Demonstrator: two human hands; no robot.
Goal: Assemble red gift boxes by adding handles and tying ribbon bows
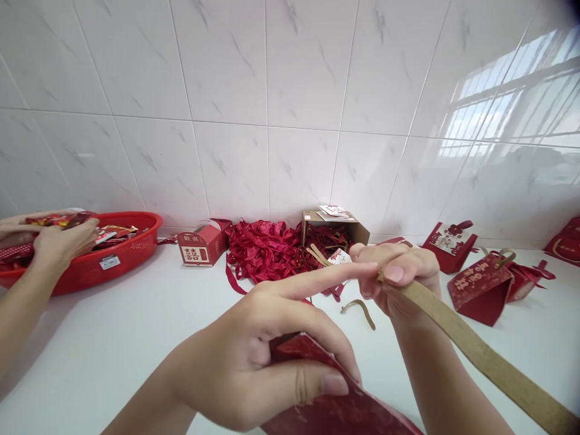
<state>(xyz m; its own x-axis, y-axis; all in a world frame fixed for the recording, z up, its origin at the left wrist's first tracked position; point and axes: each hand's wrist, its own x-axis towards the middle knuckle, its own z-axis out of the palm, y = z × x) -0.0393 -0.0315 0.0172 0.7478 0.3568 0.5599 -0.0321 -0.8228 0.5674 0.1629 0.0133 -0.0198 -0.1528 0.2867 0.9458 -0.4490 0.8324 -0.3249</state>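
Observation:
My left hand [267, 356] grips a dark red patterned gift box [335, 411] between thumb and fingers, at the bottom of the view. Its index finger stretches out to the right and meets the fingertips of the other hand. My right hand [403, 272] is closed in a pinch on the end of a flat tan strap [480, 356], which runs down to the lower right corner. Part of the box is hidden behind my left hand and below the frame. Just beyond my hands, a loose tan strap [362, 311] lies curved on the white table [217, 338].
At the left, another person's hands [63, 241] hold packets over a red plastic basket [113, 260]. Along the tiled wall stand a small red box [199, 248], a heap of red ribbons [267, 248] and an open cardboard box [357, 229]. Finished-looking red gift boxes [483, 287] sit at right.

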